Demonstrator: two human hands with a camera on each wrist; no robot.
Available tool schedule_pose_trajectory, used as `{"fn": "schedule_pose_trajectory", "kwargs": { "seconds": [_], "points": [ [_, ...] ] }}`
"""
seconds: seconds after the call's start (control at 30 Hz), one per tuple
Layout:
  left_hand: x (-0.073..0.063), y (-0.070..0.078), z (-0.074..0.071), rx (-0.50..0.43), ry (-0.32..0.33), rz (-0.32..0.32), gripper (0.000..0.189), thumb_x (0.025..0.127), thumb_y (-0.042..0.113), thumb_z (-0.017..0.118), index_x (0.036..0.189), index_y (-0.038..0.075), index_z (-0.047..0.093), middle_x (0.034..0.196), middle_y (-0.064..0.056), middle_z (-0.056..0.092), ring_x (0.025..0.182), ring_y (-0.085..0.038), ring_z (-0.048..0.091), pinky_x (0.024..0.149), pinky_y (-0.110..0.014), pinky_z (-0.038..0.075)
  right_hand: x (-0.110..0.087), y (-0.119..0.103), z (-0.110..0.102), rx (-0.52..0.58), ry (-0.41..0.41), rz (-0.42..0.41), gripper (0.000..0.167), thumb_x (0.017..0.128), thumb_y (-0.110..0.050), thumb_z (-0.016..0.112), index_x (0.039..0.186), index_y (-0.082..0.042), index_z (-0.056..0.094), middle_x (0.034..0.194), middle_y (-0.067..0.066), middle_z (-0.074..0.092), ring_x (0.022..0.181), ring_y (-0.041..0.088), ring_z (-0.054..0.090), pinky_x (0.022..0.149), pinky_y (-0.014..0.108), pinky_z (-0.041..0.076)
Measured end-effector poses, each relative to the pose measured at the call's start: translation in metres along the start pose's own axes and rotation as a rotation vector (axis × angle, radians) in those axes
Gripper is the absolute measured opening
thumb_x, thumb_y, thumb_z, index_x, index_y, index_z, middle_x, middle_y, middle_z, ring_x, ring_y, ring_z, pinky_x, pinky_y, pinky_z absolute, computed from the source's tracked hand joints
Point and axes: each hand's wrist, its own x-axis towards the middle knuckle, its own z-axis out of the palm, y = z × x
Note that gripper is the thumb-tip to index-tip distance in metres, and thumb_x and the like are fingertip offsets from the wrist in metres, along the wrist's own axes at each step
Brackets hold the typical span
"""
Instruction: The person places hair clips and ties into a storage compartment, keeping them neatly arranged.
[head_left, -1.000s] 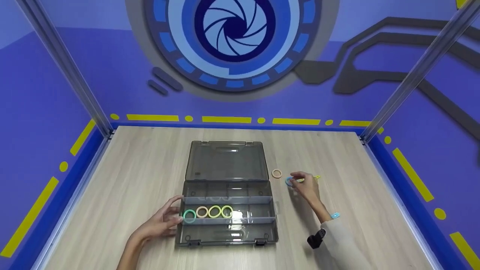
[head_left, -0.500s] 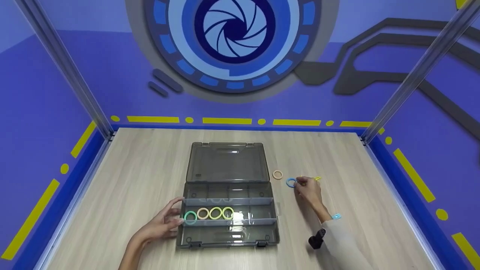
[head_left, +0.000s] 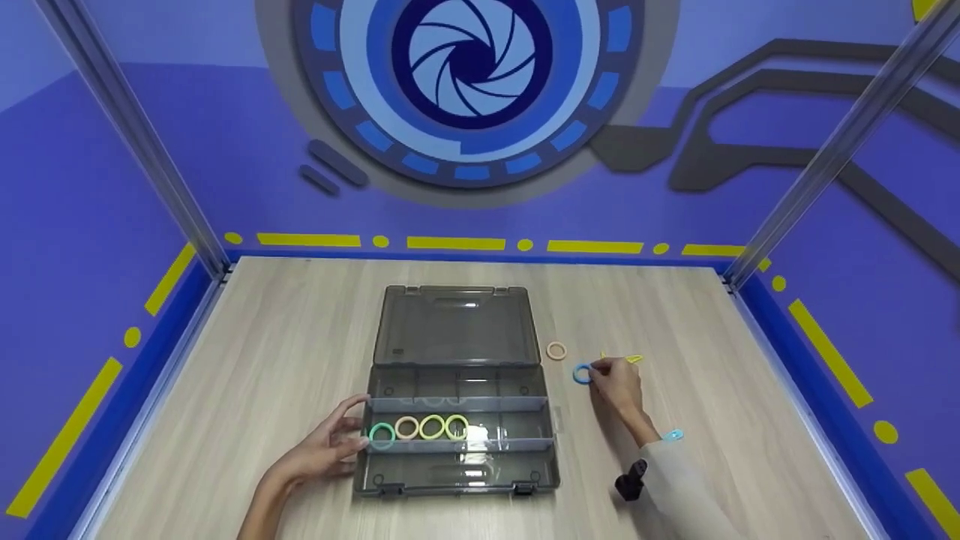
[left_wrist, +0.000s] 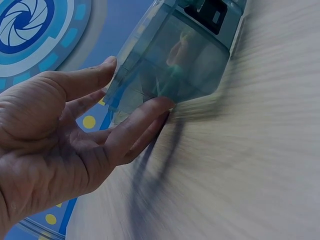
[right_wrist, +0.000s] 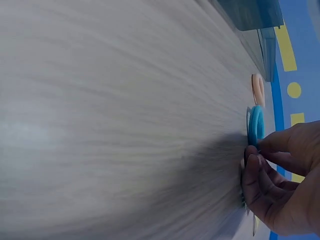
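Note:
My right hand pinches the right edge of a blue ring between thumb and fingertips, low over the table. In the right wrist view the blue ring stands out from the fingertips. Just beyond it lies a peach ring. My left hand rests its fingers, fairly straight, against the left side of a smoky see-through compartment box. In its middle row are a green ring, a peach ring and two yellow rings, side by side.
The box's lid lies folded back toward the rear wall. Thin yellow pieces show behind my right hand, partly hidden by it. Patterned blue walls and metal posts surround the wooden table.
My right hand has drawn the blue ring slightly toward me, uncovering more of the yellow pieces behind. My left hand keeps its place at the box. The view has shifted slightly.

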Motion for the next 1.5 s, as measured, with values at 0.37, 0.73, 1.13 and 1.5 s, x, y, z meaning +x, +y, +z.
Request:
{"fn": "schedule_pose_trajectory", "kwargs": {
  "seconds": [0.37, 0.73, 1.13, 1.5],
  "points": [
    [-0.002, 0.001, 0.004, 0.035, 0.034, -0.005, 0.083, 0.098, 0.027, 0.067, 0.163, 0.018, 0.016, 0.148, -0.035, 0.036, 0.120, -0.032, 0.062, 0.094, -0.053, 0.059, -0.011, -0.005, -0.012, 0.044, -0.033, -0.049, 0.013, 0.092, -0.004, 0.071, 0.099, 0.005, 0.076, 0.087, 0.019, 0.075, 0.059, 0.017, 0.066, 0.048, 0.016, 0.045],
    [0.000, 0.004, 0.004, 0.057, 0.027, 0.008, 0.083, 0.099, 0.027, 0.067, 0.163, 0.017, 0.016, 0.146, -0.033, 0.038, 0.118, -0.030, 0.062, 0.094, -0.051, 0.059, -0.031, -0.018, -0.026, 0.036, -0.040, -0.130, 0.006, 0.090, -0.003, 0.074, 0.095, -0.001, 0.078, 0.088, 0.012, 0.077, 0.077, 0.018, 0.071, 0.063, 0.017, 0.051],
    [-0.002, 0.004, 0.003, 0.073, 0.024, -0.012, 0.085, 0.099, 0.030, 0.066, 0.165, 0.018, 0.014, 0.148, -0.035, 0.033, 0.119, -0.032, 0.059, 0.093, -0.052, 0.058, -0.047, -0.034, -0.037, 0.190, -0.148, -0.177, 0.007, 0.092, -0.001, 0.072, 0.097, 0.001, 0.076, 0.085, 0.015, 0.076, 0.064, 0.017, 0.071, 0.054, 0.017, 0.053],
    [-0.003, 0.006, 0.008, 0.069, 0.052, -0.021, 0.085, 0.096, 0.029, 0.069, 0.164, 0.019, 0.018, 0.149, -0.036, 0.035, 0.118, -0.034, 0.062, 0.088, -0.049, 0.061, -0.058, -0.049, -0.041, 0.268, -0.309, -0.165, 0.015, 0.094, -0.007, 0.072, 0.104, 0.003, 0.074, 0.092, 0.020, 0.075, 0.069, 0.014, 0.073, 0.055, 0.019, 0.055]
  ]
}}
